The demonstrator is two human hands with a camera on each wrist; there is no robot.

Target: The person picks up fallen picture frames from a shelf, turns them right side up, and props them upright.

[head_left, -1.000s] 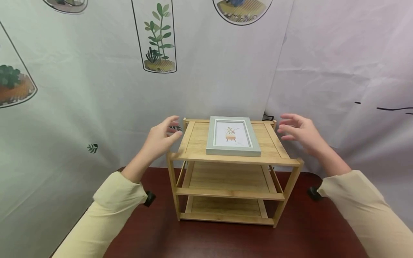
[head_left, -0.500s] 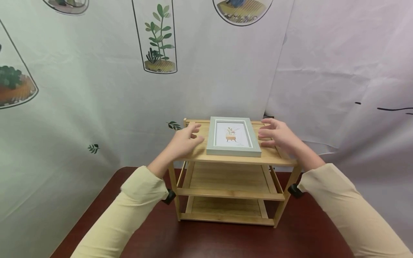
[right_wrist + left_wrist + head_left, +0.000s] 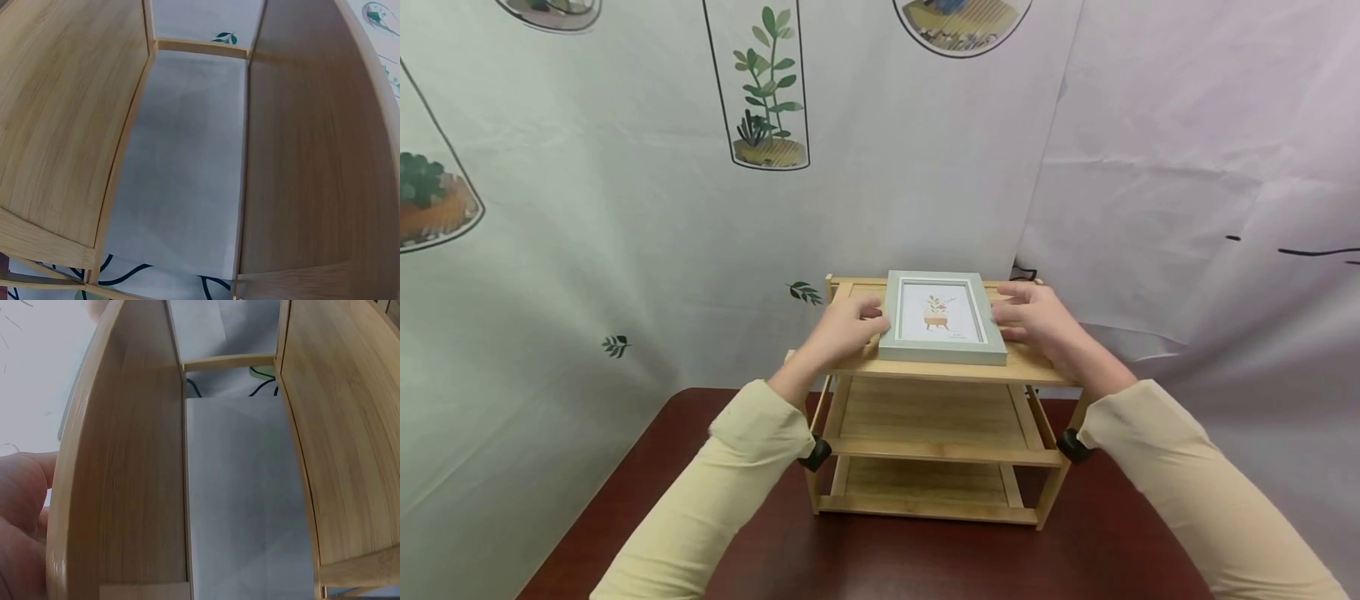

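A picture frame (image 3: 892, 333), pale green with a small plant print inside, lies flat on the top shelf of a wooden rack (image 3: 925, 372). My left hand (image 3: 842, 332) is at the frame's left side, thumb tip at its edge and fingers slightly bent. On the opposite side, my right hand (image 3: 1037, 317) has its fingertips at the right edge. Whether they press on the frame cannot be told. The left wrist view shows part of the left hand (image 3: 22, 519) beyond the top shelf (image 3: 131, 456); in the right wrist view the shelf (image 3: 300, 156) hides the right hand.
The rack's middle shelf (image 3: 932, 412) and bottom shelf (image 3: 925, 483) sit below. It stands on a dark red table (image 3: 910, 558). A pale cloth (image 3: 917, 192) printed with plants hangs behind, and a dark cable (image 3: 1024, 272) shows at the rack's back right.
Both hands have moved inward from outside the rack's two sides to the picture frame's left and right edges. The frame and rack have stayed in place.
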